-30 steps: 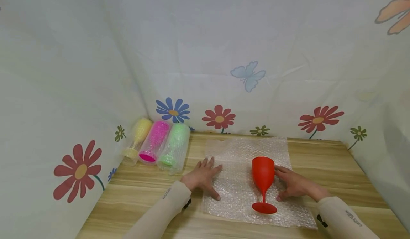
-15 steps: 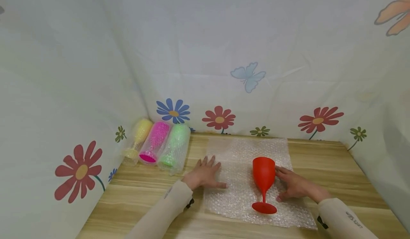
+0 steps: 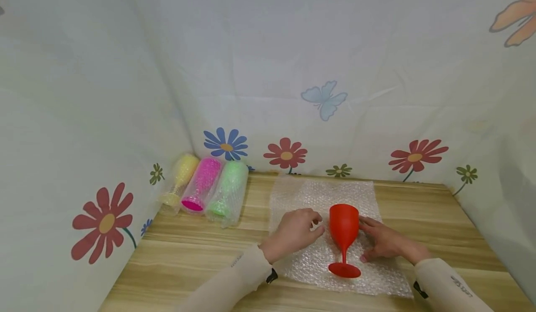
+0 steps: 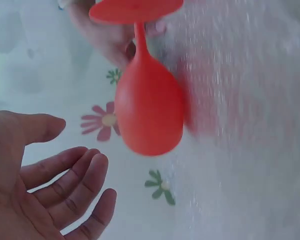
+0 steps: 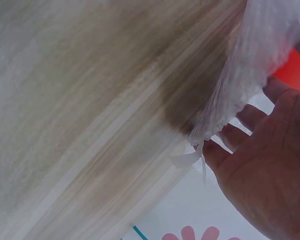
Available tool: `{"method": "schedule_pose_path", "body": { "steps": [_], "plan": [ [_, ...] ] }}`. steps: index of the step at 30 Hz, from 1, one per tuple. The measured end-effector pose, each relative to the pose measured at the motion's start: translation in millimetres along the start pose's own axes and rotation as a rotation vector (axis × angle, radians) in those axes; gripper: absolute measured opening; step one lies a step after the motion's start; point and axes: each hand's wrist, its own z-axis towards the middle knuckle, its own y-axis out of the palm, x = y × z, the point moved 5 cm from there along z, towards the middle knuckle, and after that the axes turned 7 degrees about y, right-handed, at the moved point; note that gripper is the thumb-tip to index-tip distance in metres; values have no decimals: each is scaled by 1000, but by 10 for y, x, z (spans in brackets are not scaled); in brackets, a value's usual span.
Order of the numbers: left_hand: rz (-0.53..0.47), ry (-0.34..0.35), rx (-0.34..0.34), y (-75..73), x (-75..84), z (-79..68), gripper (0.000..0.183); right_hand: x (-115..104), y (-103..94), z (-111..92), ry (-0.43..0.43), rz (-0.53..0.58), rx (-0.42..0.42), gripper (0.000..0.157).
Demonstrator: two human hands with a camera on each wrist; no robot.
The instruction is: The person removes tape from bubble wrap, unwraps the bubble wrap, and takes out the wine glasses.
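Note:
A red plastic goblet (image 3: 345,226) lies on its side on a sheet of bubble wrap (image 3: 307,265), its bowl towards the back wall and its foot towards me. To its left hovers my left hand (image 3: 295,230), fingers loosely bent with nothing between them. The left wrist view shows a gap between that hand (image 4: 55,180) and the goblet's bowl (image 4: 149,107). My right hand (image 3: 384,241) is on the goblet's right, fingertips close by the bowl; contact is unclear. In the right wrist view, its relaxed fingers (image 5: 235,135) are at the wrap's edge (image 5: 230,100).
Three goblets in bubble wrap lie at the back left: yellow (image 3: 184,172), pink (image 3: 203,184) and green (image 3: 229,189). Wood-patterned tabletop (image 3: 201,256) surrounds the sheet. A flower-printed white cloth (image 3: 272,70) walls in the back and sides.
My left hand has moved right from the wrap's left edge towards the goblet, its spread fingers now bent. The right hand and goblet have stayed nearly still.

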Motion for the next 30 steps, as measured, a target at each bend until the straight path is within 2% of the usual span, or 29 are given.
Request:
{"method": "schedule_pose_path", "body": {
  "steps": [6,14,22,27,30],
  "plan": [
    [-119,-64,-30,216,87,36,20,-5,0,13,-8,-5,2,98],
    [-219,-155,-70,490,154,99,31,24,-2,22,-16,-11,7,98],
    [-394,-236,-116,744,100,124,40,18,9,14,-7,-6,-3,98],
    [-517,-319,-130,849,101,116,41,44,27,19,7,-7,0,100],
    [-514,-348,-148,915,117,122,42,50,28,19,7,-4,0,101]
  ]
}}
